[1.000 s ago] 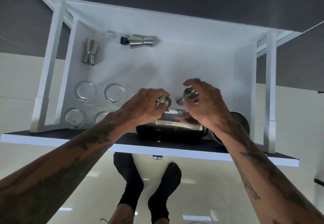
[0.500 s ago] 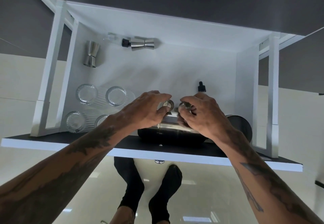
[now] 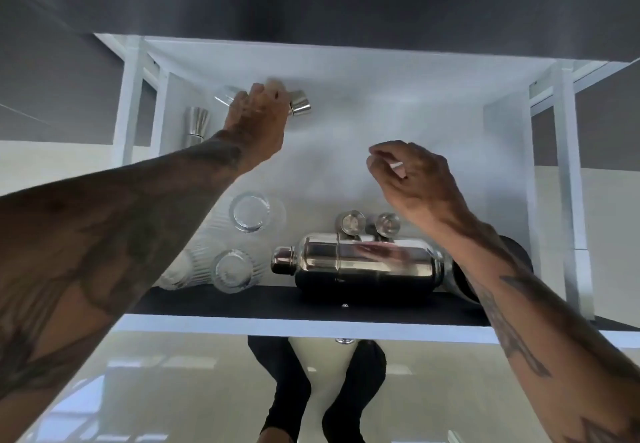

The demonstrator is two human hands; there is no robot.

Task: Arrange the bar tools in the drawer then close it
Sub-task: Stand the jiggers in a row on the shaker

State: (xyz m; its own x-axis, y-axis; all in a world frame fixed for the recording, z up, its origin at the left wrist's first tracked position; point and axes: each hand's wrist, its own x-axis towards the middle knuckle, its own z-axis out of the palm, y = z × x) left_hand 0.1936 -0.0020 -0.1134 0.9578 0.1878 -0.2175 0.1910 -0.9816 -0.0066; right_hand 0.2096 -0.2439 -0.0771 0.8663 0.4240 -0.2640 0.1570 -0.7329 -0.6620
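Observation:
The white drawer (image 3: 381, 72) stands open below me. My left hand (image 3: 256, 117) reaches to its back left and closes over a steel jigger (image 3: 300, 106), whose end sticks out to the right of my fingers. A clear small bottle (image 3: 224, 96) shows just left of that hand. A second jigger (image 3: 196, 125) lies by the left wall. My right hand (image 3: 415, 179) hovers mid-drawer with its fingers curled; what it holds, if anything, is hidden. A steel shaker (image 3: 363, 266) lies on its side at the front, with two small steel cups (image 3: 350, 222) (image 3: 388, 223) behind it.
Ribbed glasses (image 3: 251, 213) (image 3: 231, 269) stand at the front left, partly under my left forearm. A black round object (image 3: 519, 252) sits behind my right forearm. The drawer's front panel (image 3: 311, 328) is nearest me, with my feet in black socks (image 3: 287, 394) below.
Both hands have let go of the two small steel cups behind the shaker. My left hand moved to the back left onto the jigger; my right hand rose over where a dropper bottle stood.

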